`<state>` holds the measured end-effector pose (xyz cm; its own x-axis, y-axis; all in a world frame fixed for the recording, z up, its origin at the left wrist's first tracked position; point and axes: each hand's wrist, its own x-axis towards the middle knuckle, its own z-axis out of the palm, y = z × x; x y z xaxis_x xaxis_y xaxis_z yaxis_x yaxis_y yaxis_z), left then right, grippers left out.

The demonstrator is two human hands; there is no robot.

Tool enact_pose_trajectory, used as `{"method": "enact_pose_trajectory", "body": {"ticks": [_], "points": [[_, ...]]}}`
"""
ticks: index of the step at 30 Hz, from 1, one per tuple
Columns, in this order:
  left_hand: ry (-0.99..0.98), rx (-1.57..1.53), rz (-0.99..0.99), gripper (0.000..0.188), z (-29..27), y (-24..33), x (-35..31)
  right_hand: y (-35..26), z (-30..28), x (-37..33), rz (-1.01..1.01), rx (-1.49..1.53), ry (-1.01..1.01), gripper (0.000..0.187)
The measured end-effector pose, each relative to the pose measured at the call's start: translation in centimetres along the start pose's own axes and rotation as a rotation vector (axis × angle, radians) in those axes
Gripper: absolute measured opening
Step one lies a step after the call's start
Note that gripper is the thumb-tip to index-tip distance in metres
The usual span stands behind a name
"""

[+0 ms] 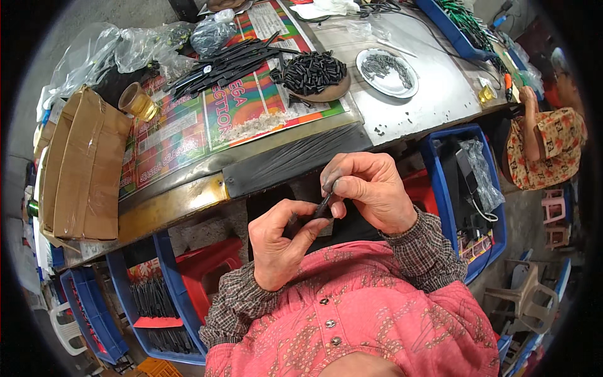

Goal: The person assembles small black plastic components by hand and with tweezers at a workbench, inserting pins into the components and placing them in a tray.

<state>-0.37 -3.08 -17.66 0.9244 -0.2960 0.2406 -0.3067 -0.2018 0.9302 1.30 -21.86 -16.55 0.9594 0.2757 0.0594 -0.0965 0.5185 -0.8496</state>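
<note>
A small black piece [324,205] is held between the two hands, in front of the padded near edge of the counter [176,212] and above the lap. It is pinched from one side by the thumb and fingers of the left hand [281,242], while its upper end is gripped between the thumb and forefinger of the right hand [370,188]; whether it is made of one part or two cannot be told, as much of it is covered by the fingers. On the counter, short black tubes [309,71] are heaped on a round brown base, and just to the right a white plate [370,58] is partly covered with small grey parts [387,70]. Long black strips [220,68] are piled to the left of the tubes, on a colourful printed sheet [182,135] on which pale crumbs [254,125] are also scattered. A cup [138,102] is tilted beside a cardboard box [85,166] at the left. Below the counter, more black strips are kept in a blue bin [179,292]. At the far right, another person [546,147] is seen.
</note>
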Motion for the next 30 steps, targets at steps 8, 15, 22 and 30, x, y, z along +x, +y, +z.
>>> {"method": "enact_pose_trajectory", "body": {"ticks": [8,15,22,30], "points": [[0.029,0.081,0.032,0.016,0.2,-0.2,-0.2,-0.1,-0.1,-0.1,0.009,-0.134,0.029,0.008],[0.127,0.149,0.160,0.017,1.0,-0.7,-0.3,-0.5,0.2,0.0,-0.109,-0.372,0.039,0.004],[0.177,0.173,0.191,0.018,1.5,-0.9,-0.4,-0.2,0.2,0.0,-0.068,-0.340,0.048,0.004],[0.157,0.144,0.167,0.017,1.5,-1.3,-0.5,0.0,0.0,0.3,-0.009,-0.272,0.038,0.007]]}}
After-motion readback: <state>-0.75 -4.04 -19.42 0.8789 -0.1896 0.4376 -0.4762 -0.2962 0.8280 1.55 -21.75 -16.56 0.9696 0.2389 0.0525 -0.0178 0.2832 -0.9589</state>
